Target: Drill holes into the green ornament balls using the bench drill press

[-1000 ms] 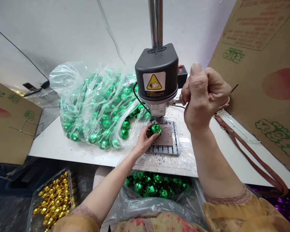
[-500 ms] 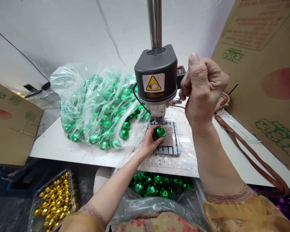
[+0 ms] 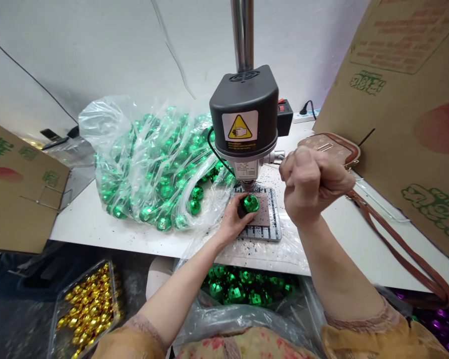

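Observation:
A green faceted ball (image 3: 251,203) sits on a brownish board (image 3: 262,217) over the slotted metal base (image 3: 276,232), directly under the chuck of a small black drill press (image 3: 245,112). My left hand (image 3: 235,218) is closed around the ball's left side, thumb in front and fingers behind. To the right of the machine head, my right hand (image 3: 314,182) is closed in a fist by the silver feed hub (image 3: 277,156). Its fingers wrap the feed lever, which the hand itself almost wholly hides. Dark shavings are scattered around the base.
A clear plastic bag of green balls (image 3: 149,169) lies left of the machine. More green balls (image 3: 243,286) fill a bag at my lap. Gold balls (image 3: 90,309) lie in a clear bin lower left. Cardboard boxes (image 3: 407,129) and a brown-strapped handbag (image 3: 333,144) stand right.
My right hand has swung downward beside the machine, uncovering the handbag and a power strip behind it. My left hand keeps its hold on the ball. The view has shifted slightly.

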